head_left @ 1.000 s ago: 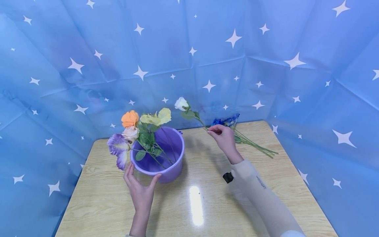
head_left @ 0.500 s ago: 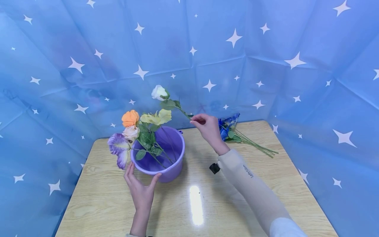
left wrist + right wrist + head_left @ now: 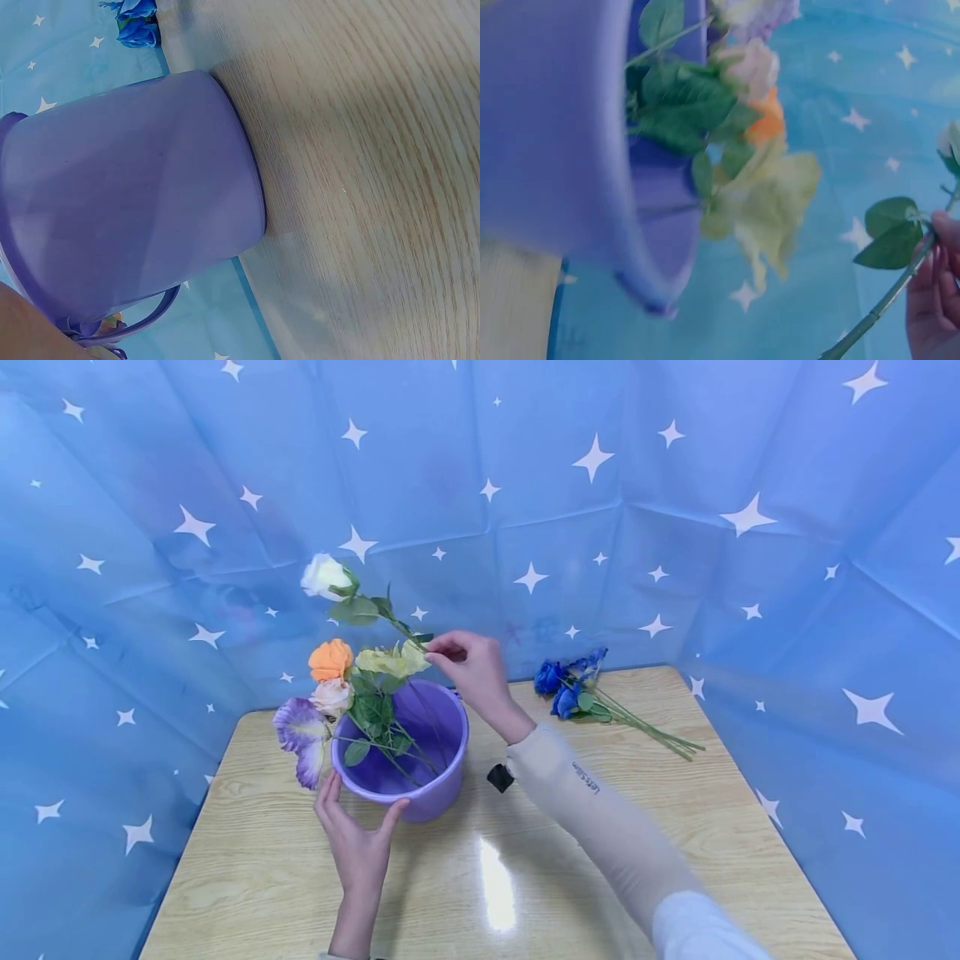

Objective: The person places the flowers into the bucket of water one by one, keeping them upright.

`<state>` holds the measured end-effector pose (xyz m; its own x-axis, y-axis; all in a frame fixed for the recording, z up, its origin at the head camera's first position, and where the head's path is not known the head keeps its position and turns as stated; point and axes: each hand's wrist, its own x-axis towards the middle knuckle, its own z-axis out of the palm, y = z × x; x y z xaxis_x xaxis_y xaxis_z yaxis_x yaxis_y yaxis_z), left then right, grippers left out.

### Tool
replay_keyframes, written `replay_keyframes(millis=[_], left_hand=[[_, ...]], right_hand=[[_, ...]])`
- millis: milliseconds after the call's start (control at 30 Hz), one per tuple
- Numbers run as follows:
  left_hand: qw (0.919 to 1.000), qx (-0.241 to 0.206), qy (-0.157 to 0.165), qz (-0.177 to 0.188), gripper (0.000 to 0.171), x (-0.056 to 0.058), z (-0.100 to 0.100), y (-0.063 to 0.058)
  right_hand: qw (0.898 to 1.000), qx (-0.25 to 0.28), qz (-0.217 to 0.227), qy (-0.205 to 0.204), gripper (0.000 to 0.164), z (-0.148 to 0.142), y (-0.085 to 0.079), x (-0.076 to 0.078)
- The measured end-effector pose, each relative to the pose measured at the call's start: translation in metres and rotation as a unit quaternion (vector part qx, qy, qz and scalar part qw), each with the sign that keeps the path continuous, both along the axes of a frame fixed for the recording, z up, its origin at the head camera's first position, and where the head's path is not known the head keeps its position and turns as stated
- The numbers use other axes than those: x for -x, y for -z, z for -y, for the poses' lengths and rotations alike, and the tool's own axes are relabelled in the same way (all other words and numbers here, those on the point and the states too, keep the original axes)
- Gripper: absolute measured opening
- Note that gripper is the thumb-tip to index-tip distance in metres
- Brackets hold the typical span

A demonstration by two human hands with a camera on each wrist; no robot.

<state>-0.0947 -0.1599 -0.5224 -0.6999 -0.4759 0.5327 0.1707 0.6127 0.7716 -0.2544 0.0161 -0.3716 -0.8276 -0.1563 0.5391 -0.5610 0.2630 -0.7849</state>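
My right hand point(image 3: 476, 672) pinches a white rose point(image 3: 326, 577) by its green stem, thumb against fingertips. The bloom points up and left, above the other flowers, and the lower stem is mostly hidden in the head view. In the right wrist view its stem point(image 3: 877, 311) slants down past the fingers. My left hand point(image 3: 360, 843) holds the near side of a purple bucket point(image 3: 431, 802), fingers at its left and thumb at its right. Inside lean an orange flower point(image 3: 330, 660), a pale pink rose point(image 3: 332, 697), a yellow flower point(image 3: 386, 662) and a purple flower point(image 3: 300, 735).
Blue roses point(image 3: 566, 697) with long green stems lie at the back right of the wooden table point(image 3: 247, 860). A blue curtain point(image 3: 480, 460) with white stars surrounds the back and sides. The bucket's handle point(image 3: 142, 322) hangs at its side in the left wrist view.
My right hand has carried the white rose left and a little up, from near the blue roses to over the bucket's far right rim. The left hand and the bucket have stayed in place.
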Motion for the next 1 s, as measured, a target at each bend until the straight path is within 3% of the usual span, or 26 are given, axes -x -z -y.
replay_keyframes(millis=[267, 467, 833, 1000], left_hand=[[1.0, 0.004, 0.001, -0.003, 0.108, 0.0, 0.001, 0.001], [0.9999, 0.009, 0.001, -0.005, 0.107, 0.0, 0.001, 0.002], [0.9999, 0.013, 0.005, -0.004, 0.107, -0.001, 0.001, 0.0], [0.9999, 0.013, 0.004, -0.002, 0.106, 0.0, 0.001, 0.0]], right_hand=[[0.999, 0.014, -0.029, -0.038, 0.01, 0.035, -0.015, -0.009], [0.998, 0.009, -0.036, -0.05, 0.009, 0.054, -0.014, -0.014], [0.997, -0.008, 0.011, -0.071, 0.01, 0.071, 0.016, -0.018], [0.997, -0.042, 0.022, -0.059, 0.009, 0.071, 0.036, -0.018]])
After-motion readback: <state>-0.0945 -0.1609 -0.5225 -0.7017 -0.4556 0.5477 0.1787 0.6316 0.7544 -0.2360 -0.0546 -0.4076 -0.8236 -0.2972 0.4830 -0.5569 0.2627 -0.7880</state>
